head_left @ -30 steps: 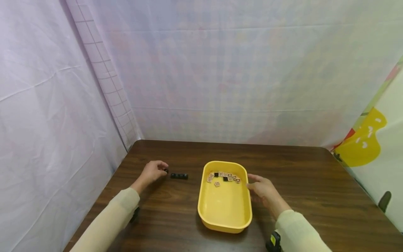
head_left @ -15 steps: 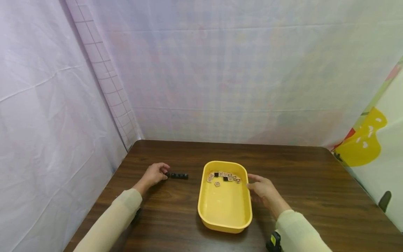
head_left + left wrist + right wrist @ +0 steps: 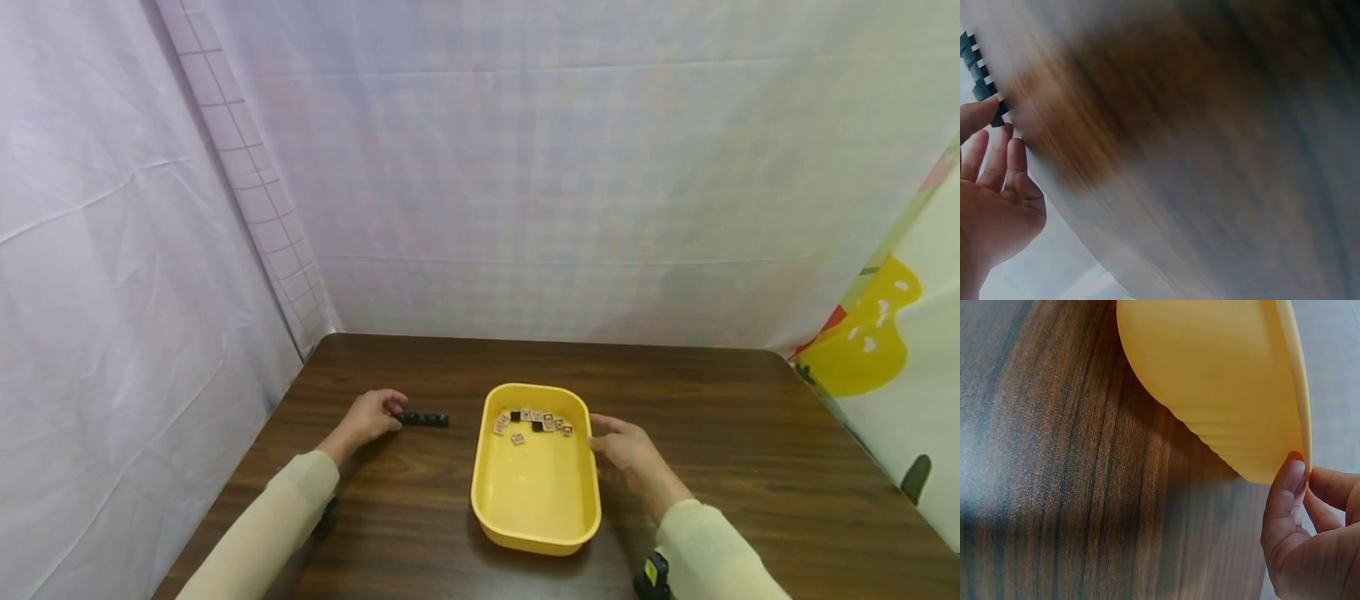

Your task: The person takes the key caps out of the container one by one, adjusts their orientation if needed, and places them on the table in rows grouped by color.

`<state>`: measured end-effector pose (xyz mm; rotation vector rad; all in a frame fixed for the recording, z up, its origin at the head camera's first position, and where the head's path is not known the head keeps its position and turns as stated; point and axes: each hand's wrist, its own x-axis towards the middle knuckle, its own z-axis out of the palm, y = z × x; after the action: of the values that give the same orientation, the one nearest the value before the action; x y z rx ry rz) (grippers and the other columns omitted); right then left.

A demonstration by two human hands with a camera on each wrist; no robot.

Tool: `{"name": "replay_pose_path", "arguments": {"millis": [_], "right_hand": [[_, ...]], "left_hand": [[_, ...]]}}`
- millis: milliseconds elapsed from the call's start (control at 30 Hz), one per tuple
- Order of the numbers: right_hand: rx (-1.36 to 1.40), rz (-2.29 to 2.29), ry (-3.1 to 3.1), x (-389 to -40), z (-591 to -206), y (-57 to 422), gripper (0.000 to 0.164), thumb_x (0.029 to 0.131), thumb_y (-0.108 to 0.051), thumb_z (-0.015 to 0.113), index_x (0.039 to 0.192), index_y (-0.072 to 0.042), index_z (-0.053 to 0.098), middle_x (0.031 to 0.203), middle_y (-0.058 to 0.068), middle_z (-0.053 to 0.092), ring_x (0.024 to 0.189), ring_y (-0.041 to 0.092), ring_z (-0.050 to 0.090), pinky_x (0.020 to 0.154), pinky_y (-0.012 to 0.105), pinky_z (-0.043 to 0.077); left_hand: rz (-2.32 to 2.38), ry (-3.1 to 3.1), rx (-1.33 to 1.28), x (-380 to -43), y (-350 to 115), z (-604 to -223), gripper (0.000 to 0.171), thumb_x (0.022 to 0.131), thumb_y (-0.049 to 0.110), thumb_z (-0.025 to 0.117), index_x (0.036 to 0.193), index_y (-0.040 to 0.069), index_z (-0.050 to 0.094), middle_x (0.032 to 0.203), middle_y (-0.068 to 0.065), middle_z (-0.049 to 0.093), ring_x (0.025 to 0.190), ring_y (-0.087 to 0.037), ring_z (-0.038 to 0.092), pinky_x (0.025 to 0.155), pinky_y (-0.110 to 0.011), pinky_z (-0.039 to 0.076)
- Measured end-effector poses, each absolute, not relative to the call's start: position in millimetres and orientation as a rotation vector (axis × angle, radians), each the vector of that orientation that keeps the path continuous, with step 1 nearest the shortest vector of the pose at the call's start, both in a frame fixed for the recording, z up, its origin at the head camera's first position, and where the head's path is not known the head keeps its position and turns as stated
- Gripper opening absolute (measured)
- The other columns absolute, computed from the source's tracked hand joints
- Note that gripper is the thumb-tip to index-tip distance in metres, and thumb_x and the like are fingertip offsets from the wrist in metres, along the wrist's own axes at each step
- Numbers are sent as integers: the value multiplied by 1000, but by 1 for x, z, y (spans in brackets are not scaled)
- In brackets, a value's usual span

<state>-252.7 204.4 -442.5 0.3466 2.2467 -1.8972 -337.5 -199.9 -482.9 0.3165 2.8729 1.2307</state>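
Note:
A short row of small black blocks (image 3: 426, 419) lies on the table. At its left end, my left hand (image 3: 366, 418) pinches the last block between thumb and fingers. Seen from the left wrist, the black blocks (image 3: 977, 72) form a notched strip, and the thumb (image 3: 982, 117) lies against its near end. My right hand (image 3: 632, 457) grips the right side of a yellow tray (image 3: 536, 500). In the right wrist view, fingers press the outer wall of the tray (image 3: 1222, 375) and the thumb is at its rim.
Inside the tray's far end lie several small beige square pieces (image 3: 517, 438) and a couple of black ones (image 3: 537, 426). The brown wooden table (image 3: 712, 400) ends against white curtains (image 3: 562, 208) at the back and left.
My left hand has moved slightly right, bringing its block from a small gap up against the row's left end. My right hand and the tray have stayed in place.

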Motion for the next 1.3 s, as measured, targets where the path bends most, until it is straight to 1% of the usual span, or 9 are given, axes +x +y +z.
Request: {"name": "replay_pose_path", "arguments": {"millis": [200,333,467,600,800,867,1033,1133,1300], "right_hand": [[348,-1889,2253,-252,-443,204,53,95,2,55,146,6,40,90,13,67,68,17,64,56,30,53],[340,-1864,2277,-252,-442,204,53,95,1,55,146,6,39,91,14,67,68,17,64,57,30,54],[335,-1860,2282,-251,-441,204,53,95,0,55,146,6,39,91,14,67,68,17,64,57,30,53],[336,-1860,2278,-251,-442,204,53,95,0,55,146,5,39,91,14,67,69,17,64,58,31,54],[336,-1863,2275,-252,-441,204,53,96,1,55,146,5,39,91,14,66,70,17,64,58,31,54],[333,-1866,2274,-252,-442,204,53,96,1,54,146,6,39,89,13,66,69,17,64,57,31,54],[332,-1866,2277,-251,-442,204,53,95,1,54,146,6,39,89,14,66,67,17,64,56,30,53],[332,-1866,2283,-251,-442,204,53,95,1,55,146,6,40,93,16,66,68,17,64,56,30,54],[324,-1898,2259,-251,-441,203,55,94,2,55,146,7,39,93,16,66,69,17,64,56,30,53]], "left_hand": [[1217,2902,331,-337,-197,-480,45,75,-6,72,119,0,66,107,-15,68,98,-30,64,89,-45,51],[1240,2916,364,-338,-187,-474,39,84,1,69,122,-1,65,117,-18,65,108,-35,61,94,-49,48],[1269,2920,399,-337,-168,-464,34,92,12,68,123,1,65,121,-17,61,114,-36,58,95,-51,48],[1281,2921,456,-334,-143,-455,32,93,20,69,122,5,67,123,-14,60,115,-35,57,94,-50,49],[1258,2898,560,-330,-100,-445,31,94,22,70,120,7,69,120,-9,59,112,-30,58,94,-46,49],[1186,2914,604,-330,-86,-443,30,94,24,70,120,9,69,119,-7,59,112,-28,57,95,-45,48],[920,2959,768,-326,-54,-440,32,94,36,69,120,16,71,122,-2,57,116,-23,52,103,-46,40],[845,2945,864,-325,-36,-441,35,94,40,68,120,17,71,123,0,56,117,-21,51,102,-43,40],[820,2893,900,-326,-13,-445,34,95,34,68,123,14,70,120,-2,59,114,-19,53,97,-37,45]]}}
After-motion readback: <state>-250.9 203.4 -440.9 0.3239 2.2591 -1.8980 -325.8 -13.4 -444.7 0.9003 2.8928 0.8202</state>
